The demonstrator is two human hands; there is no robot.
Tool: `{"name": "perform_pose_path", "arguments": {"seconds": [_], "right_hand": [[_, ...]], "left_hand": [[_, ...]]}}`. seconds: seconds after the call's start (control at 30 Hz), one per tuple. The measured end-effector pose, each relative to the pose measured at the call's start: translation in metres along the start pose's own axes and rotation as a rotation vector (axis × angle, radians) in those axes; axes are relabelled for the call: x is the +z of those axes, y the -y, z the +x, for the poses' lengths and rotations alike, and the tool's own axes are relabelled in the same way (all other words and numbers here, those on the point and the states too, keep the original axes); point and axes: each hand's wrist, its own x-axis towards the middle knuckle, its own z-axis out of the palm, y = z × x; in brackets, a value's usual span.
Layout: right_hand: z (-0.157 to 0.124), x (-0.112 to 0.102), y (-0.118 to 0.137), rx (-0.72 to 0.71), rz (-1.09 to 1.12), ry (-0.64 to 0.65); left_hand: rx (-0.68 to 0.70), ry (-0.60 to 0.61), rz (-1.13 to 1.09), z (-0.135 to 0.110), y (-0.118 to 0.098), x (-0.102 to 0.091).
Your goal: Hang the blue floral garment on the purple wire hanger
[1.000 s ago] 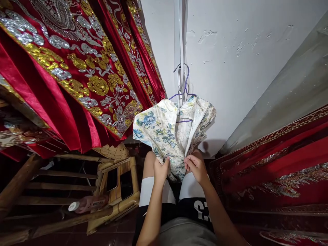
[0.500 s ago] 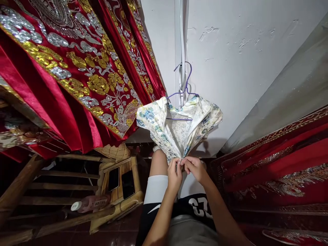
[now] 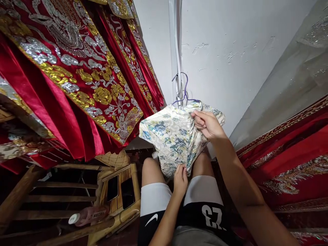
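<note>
White wall [image 3: 243, 61], one hanger [image 3: 185, 96], one floral garment [image 3: 169, 136], left hand [image 3: 180, 177], right hand [image 3: 208, 124]

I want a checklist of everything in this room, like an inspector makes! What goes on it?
Surface: nothing seen; the floral garment hangs from a purple hanger.
Job's things: floral garment, cream with blue flowers, on its hanger.
Clutter: pink bottle lying by a wooden stool.
Hands: left hand pinches the garment's lower edge; right hand grips its top.
Cables: nothing seen.
Surroundings: white wall; red embroidered cloth hanging left, more at right.
</note>
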Motion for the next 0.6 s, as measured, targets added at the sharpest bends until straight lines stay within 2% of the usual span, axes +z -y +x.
{"name": "perform_pose_path", "arguments": {"seconds": [0.1,0.2,0.27,0.33,0.4,0.5,0.6], "right_hand": [[-0.007,0.009,-0.003,-0.066,-0.056,-0.019],[-0.023,0.017,-0.014,-0.096,-0.149,-0.021],[-0.032,0.02,-0.017,-0.106,-0.202,-0.024],[-0.038,0.023,-0.013,-0.114,-0.245,-0.036],[-0.041,0.026,-0.006,-0.114,-0.282,-0.036],[-0.041,0.029,0.002,-0.129,-0.298,-0.026],[-0.037,0.031,-0.007,-0.177,-0.307,-0.028]], "left_hand": [[-0.033,0.043,0.01,0.005,-0.005,-0.007],[-0.007,0.095,0.029,0.031,-0.03,-0.033],[0.097,0.06,0.016,0.061,-0.059,-0.057],[0.24,-0.029,0.005,0.097,-0.093,-0.081],[0.379,-0.091,0.036,0.13,-0.126,-0.099],[0.532,-0.06,0.122,0.163,-0.165,-0.109],[0.608,-0.062,0.232,0.172,-0.186,-0.11]]}}
